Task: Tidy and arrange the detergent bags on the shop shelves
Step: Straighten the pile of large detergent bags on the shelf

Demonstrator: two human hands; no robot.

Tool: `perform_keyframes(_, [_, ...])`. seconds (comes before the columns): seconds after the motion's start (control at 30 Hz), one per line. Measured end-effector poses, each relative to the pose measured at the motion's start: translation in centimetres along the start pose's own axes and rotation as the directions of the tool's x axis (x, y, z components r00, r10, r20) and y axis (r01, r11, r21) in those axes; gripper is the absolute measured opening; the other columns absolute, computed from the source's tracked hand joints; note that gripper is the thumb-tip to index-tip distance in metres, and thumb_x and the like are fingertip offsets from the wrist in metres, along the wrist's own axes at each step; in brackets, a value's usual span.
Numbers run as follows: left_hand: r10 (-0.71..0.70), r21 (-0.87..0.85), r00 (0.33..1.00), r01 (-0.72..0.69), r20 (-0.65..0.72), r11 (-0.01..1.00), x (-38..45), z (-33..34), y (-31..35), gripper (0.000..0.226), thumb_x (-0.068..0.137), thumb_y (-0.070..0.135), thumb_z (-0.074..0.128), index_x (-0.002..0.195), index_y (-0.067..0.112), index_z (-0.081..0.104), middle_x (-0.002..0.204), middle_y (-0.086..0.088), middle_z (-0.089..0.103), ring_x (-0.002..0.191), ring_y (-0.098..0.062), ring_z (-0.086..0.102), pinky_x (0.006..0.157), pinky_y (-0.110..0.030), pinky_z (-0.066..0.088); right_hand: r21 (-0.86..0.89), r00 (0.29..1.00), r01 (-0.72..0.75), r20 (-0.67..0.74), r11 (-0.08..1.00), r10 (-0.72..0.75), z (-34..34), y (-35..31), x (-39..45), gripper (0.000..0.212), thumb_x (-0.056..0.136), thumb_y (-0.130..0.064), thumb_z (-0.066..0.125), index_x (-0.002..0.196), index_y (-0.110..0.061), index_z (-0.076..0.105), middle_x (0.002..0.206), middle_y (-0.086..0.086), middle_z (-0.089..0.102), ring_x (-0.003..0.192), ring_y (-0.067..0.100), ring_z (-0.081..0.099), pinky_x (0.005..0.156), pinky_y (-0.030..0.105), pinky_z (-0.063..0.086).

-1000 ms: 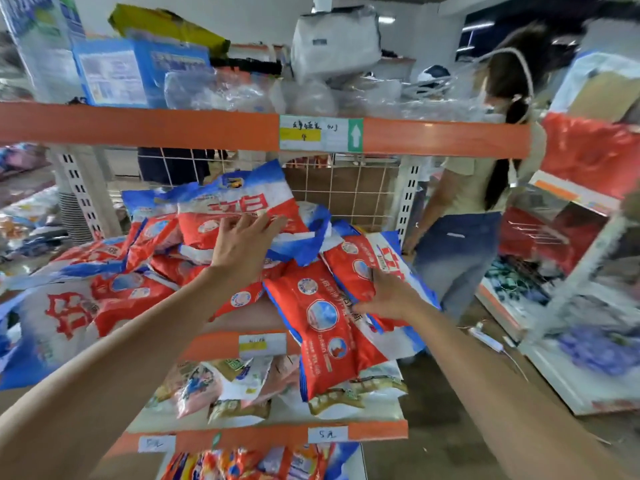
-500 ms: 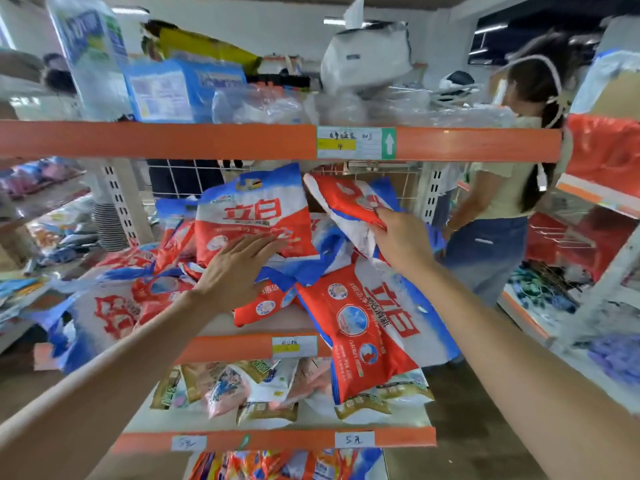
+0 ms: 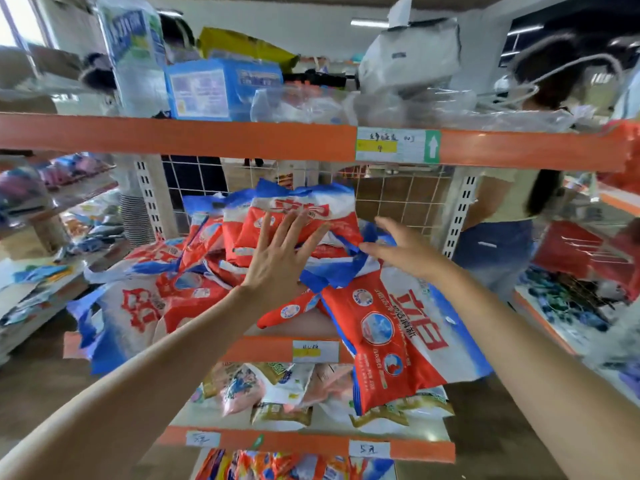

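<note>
— Detergent bags [image 3: 242, 271], where are they sitting right now?

— Heaped on the middle shelf [image 3: 277, 349] of the orange rack, red, white and blue packs lying every which way. One upright bag [image 3: 304, 216] stands at 12 o'clock of the heap, leaning back toward the wire grid [image 3: 398, 199]. A big red bag [image 3: 384, 337] at 5 o'clock hangs over the front edge, head down across the price label row.

— And your hands?

— My left hand [image 3: 277, 261] is flat, fingers spread wide, palm pressing against the face of the upright bag and the packs below it. My right hand [image 3: 398, 247] is at 3 o'clock of that bag, fingers straight and relaxed, fingertips touching the blue crumpled edge [image 3: 346, 268] of a bag lying there. Neither pinches anything.

— What else is around?

— Above, the top shelf beam [image 3: 173, 136] carries a white and green label [image 3: 398, 145]; on it stand a blue box [image 3: 221, 88] and clear plastic packs [image 3: 304, 102]. Below, smaller pale sachets [image 3: 263, 386] lie on the next shelf. At 2 o'clock, another person [image 3: 502, 216] in a pale top stands behind the rack.
</note>
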State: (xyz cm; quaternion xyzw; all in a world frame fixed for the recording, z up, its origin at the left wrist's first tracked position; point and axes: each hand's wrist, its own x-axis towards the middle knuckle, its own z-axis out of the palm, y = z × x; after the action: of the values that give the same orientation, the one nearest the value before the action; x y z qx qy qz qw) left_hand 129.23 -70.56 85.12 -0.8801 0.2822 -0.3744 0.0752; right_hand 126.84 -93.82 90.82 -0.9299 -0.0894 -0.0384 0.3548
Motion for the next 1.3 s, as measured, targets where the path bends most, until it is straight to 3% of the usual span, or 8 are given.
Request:
perform_keyframes(0.17, [-0.048, 0.001, 0.997, 0.048, -0.060, 0.999, 0.6, 1.2, -2.5, 0.112, 0.042, 0.004, 0.080, 0.142, 0.019, 0.032, 0.115, -0.010, 0.057, 0.104, -0.031, 0.050, 0.090, -0.046, 0.043, -0.343, 0.969, -0.192, 0.082, 0.919, 0.233, 0.9, 3.0, -3.6, 0.060, 0.084, -0.056, 0.058, 0.116, -0.006, 0.060, 0.111, 0.010, 0.060, 0.111, 0.025, 0.056, 0.074, 0.026, 0.036])
perform_keyframes(0.33, [-0.125, -0.052, 0.992, 0.126, 0.020, 0.991, 1.5, 0.9, -3.2, 0.108, 0.045, 0.009, 0.084, 0.140, 0.019, 0.034, 0.115, -0.014, 0.057, 0.105, -0.037, 0.052, 0.090, -0.050, 0.040, -0.474, 0.943, -0.232, 0.104, 0.850, 0.315, 6.1, 5.4, -5.1, 0.090, 0.071, -0.068, 0.064, 0.137, -0.013, 0.036, 0.134, 0.012, 0.040, 0.122, 0.029, 0.046, 0.095, 0.038, 0.043])
perform_keyframes(0.53, [-0.123, -0.091, 0.992, 0.125, 0.032, 0.988, 1.1, 0.4, -2.5, 0.103, 0.052, 0.013, 0.083, 0.143, 0.019, 0.035, 0.119, -0.013, 0.056, 0.111, -0.037, 0.050, 0.095, -0.050, 0.037, -0.406, 0.962, -0.273, -0.121, 0.872, 0.244, 5.5, 6.3, -5.3, 0.039, 0.090, -0.034, 0.056, 0.119, -0.008, 0.055, 0.116, 0.014, 0.061, 0.105, 0.031, 0.058, 0.083, 0.036, 0.047])
perform_keyframes(0.83, [-0.059, -0.167, 0.995, 0.072, 0.085, 0.983, -1.0, 0.0, -2.0, 0.092, 0.058, 0.033, 0.085, 0.136, 0.005, 0.046, 0.129, -0.013, 0.057, 0.122, -0.032, 0.047, 0.107, -0.044, 0.028, 0.012, 0.787, -0.147, -0.604, 0.989, 0.125, -2.4, 4.0, -4.3, 0.036, 0.091, -0.006, 0.056, 0.126, -0.004, 0.057, 0.121, 0.020, 0.062, 0.112, 0.034, 0.057, 0.092, 0.037, 0.039])
perform_keyframes(0.97, [0.008, -0.243, 0.997, 0.011, 0.075, 0.970, -2.3, -0.3, -1.8, 0.081, 0.068, 0.054, 0.063, 0.135, 0.011, 0.047, 0.132, -0.009, 0.054, 0.123, -0.031, 0.047, 0.107, -0.040, 0.026, 0.000, 0.822, 0.110, -0.562, 0.994, -0.091, -2.7, -0.7, -1.0, 0.026, 0.087, -0.010, 0.064, 0.112, -0.002, 0.065, 0.101, 0.013, 0.068, 0.095, 0.025, 0.061, 0.079, 0.024, 0.038])
perform_keyframes(1.1, [-0.134, -0.262, 0.982, 0.097, -0.129, 0.960, -3.2, -2.2, -1.4, 0.072, 0.072, 0.049, 0.073, 0.127, 0.012, 0.043, 0.129, -0.013, 0.037, 0.117, -0.039, 0.044, 0.097, -0.052, 0.041, -0.044, 0.850, 0.233, -0.475, 0.971, -0.226, 1.1, -5.8, 2.5, 0.034, 0.092, -0.014, 0.057, 0.126, -0.009, 0.059, 0.122, 0.013, 0.064, 0.113, 0.027, 0.057, 0.088, 0.025, 0.036])
perform_keyframes(1.2, [-0.200, -0.251, 0.934, 0.125, -0.296, 0.960, -2.5, -3.7, -1.1, 0.056, 0.083, 0.047, 0.058, 0.122, 0.010, 0.042, 0.126, -0.014, 0.037, 0.116, -0.037, 0.042, 0.096, -0.048, 0.041, -0.178, 0.930, 0.259, -0.218, 0.949, -0.295, 2.3, -6.9, 4.6, 0.039, 0.095, -0.019, 0.054, 0.133, -0.012, 0.053, 0.133, 0.012, 0.056, 0.123, 0.028, 0.050, 0.096, 0.032, 0.036])
perform_keyframes(1.3, [-0.293, -0.382, 0.927, 0.190, -0.234, 0.905, -0.1, -4.1, -1.1, 0.063, 0.084, 0.038, 0.066, 0.131, 0.008, 0.038, 0.132, -0.022, 0.038, 0.119, -0.037, 0.042, 0.099, -0.041, 0.038, -0.161, 0.961, 0.269, -0.013, 0.950, -0.275, 1.4, -6.2, 4.5, 0.040, 0.096, -0.022, 0.052, 0.136, -0.017, 0.050, 0.137, 0.006, 0.053, 0.126, 0.023, 0.048, 0.096, 0.025, 0.035])
